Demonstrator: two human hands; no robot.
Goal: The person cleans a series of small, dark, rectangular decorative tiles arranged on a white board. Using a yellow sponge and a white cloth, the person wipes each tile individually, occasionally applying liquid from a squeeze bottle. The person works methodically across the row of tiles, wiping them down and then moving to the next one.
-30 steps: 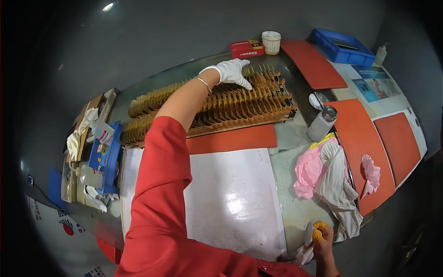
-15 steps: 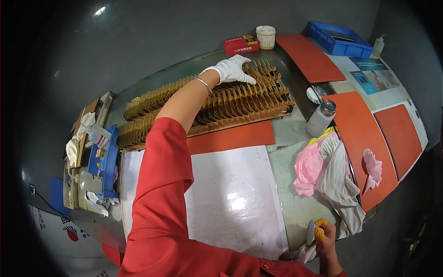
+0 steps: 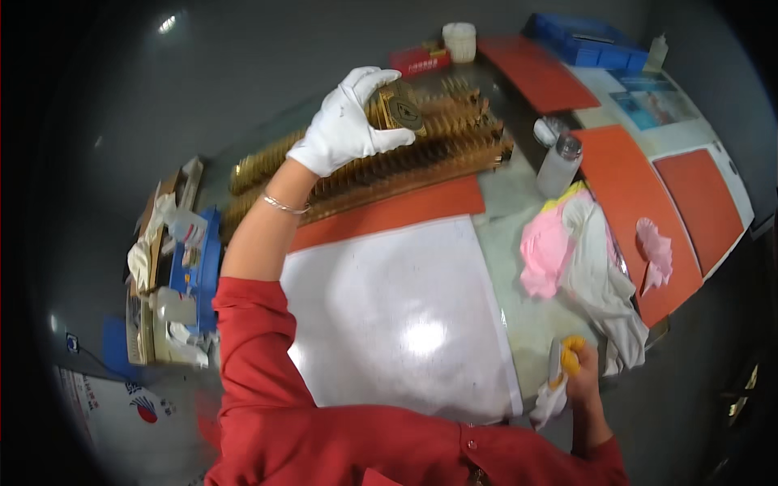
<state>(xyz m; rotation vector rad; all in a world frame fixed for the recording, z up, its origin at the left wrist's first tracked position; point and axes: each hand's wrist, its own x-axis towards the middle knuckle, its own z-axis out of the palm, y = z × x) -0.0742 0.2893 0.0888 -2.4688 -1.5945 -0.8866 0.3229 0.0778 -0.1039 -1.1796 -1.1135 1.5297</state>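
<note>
My left hand (image 3: 342,128), in a white glove, is raised over the near-left part of the rows of thin brown-gold plates (image 3: 429,158). Its thumb and fingers grip the edges of a gold rectangular plate (image 3: 400,108) with a dark engraved design on its face. At the lower right, my right hand (image 3: 582,379) wears yellow finger covers and is closed around a white cloth (image 3: 551,405). A flat pale-grey edge (image 3: 556,358) sticks up beside those fingers; whether it belongs to the cloth is unclear.
A white sheet (image 3: 389,300) and an orange mat (image 3: 438,201) lie before the rows. Pink and white cloths (image 3: 545,255) and a metal-topped bottle (image 3: 560,166) stand right. A blue tray (image 3: 209,267) with bottles is left; a blue crate (image 3: 587,44) sits far right.
My left hand has lifted from the rows and come back left, now holding a gold plate. My right hand has kept its hold on the white cloth; the whole view has shifted.
</note>
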